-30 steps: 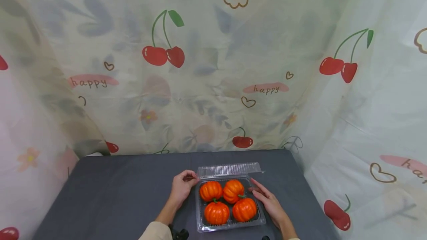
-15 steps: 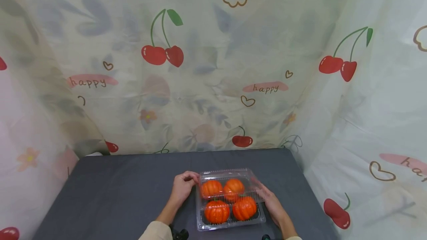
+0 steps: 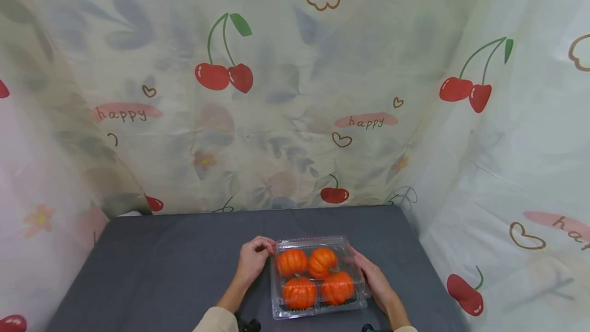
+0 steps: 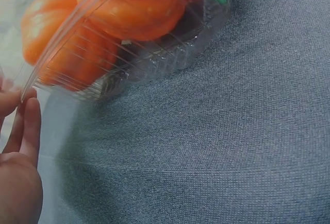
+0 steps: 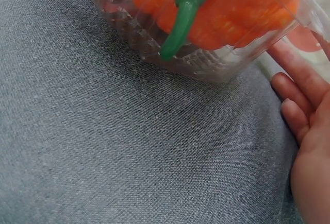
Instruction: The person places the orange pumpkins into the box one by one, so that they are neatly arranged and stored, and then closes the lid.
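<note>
A clear plastic clamshell box [image 3: 295,314] holds several orange toy pumpkins [image 3: 300,292] with green stems. Its clear lid [image 3: 346,257] now lies over them; whether its edges are fully seated cannot be told. My left hand [image 3: 252,258] pinches the rim at the back left corner, thumb against fingers, as the left wrist view shows. Along the right side rests my right hand [image 3: 377,282]. In the right wrist view its fingers [image 5: 296,69] reach beside the box wall, loosely bent; the thumb is out of sight.
The box stands on a dark grey cloth-covered table [image 3: 175,265]. A printed curtain [image 3: 276,117] with cherries surrounds it at the back and sides. Small black objects [image 3: 251,325] show near the left wrist at the bottom edge.
The lid has swung from lying open behind the box, forward and down over the pumpkins. The right hand guided its right side; the left hand stayed at the back left corner.
</note>
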Demonstrator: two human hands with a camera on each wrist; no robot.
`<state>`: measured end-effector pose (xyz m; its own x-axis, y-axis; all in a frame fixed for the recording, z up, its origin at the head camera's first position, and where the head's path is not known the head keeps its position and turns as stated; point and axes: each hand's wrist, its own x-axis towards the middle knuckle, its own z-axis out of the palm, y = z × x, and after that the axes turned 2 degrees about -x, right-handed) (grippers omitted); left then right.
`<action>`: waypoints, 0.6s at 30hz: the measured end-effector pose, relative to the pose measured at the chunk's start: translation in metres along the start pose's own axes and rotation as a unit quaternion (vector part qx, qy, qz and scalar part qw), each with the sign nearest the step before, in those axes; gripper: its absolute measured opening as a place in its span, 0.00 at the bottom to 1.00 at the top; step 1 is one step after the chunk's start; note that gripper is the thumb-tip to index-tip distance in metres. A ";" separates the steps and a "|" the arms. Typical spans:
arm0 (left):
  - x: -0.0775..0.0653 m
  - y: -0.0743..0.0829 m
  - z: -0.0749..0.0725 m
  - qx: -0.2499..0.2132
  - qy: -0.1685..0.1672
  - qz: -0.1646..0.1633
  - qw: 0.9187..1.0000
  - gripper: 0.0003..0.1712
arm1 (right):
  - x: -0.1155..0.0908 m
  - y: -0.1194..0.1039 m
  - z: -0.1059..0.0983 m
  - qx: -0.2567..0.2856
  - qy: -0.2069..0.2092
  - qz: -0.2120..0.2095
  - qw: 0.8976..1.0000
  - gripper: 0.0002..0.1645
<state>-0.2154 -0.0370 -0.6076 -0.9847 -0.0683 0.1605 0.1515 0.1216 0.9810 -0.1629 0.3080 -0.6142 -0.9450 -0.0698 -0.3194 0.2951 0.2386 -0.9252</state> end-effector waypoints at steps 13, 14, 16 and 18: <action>-0.007 0.021 -0.004 -0.029 -0.016 -0.035 0.999 0.05 | -0.002 0.002 0.003 0.003 0.054 0.003 0.999 0.35; -0.006 0.019 -0.003 -0.028 -0.014 -0.042 0.999 0.05 | -0.003 0.001 0.003 0.003 0.058 0.003 0.998 0.35; -0.005 0.019 -0.003 -0.030 -0.014 -0.060 0.998 0.05 | -0.003 0.000 0.004 0.000 0.071 0.005 0.997 0.34; -0.006 0.026 -0.005 -0.038 -0.022 -0.069 0.997 0.05 | -0.004 -0.001 0.005 -0.006 0.089 0.007 0.996 0.33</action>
<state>-0.2047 -0.0387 -0.5829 -0.9992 -0.0354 0.0198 0.0184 0.0378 0.9991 -0.1584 0.3029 -0.6128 -0.9511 0.1069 -0.2897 0.3077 0.2504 -0.9179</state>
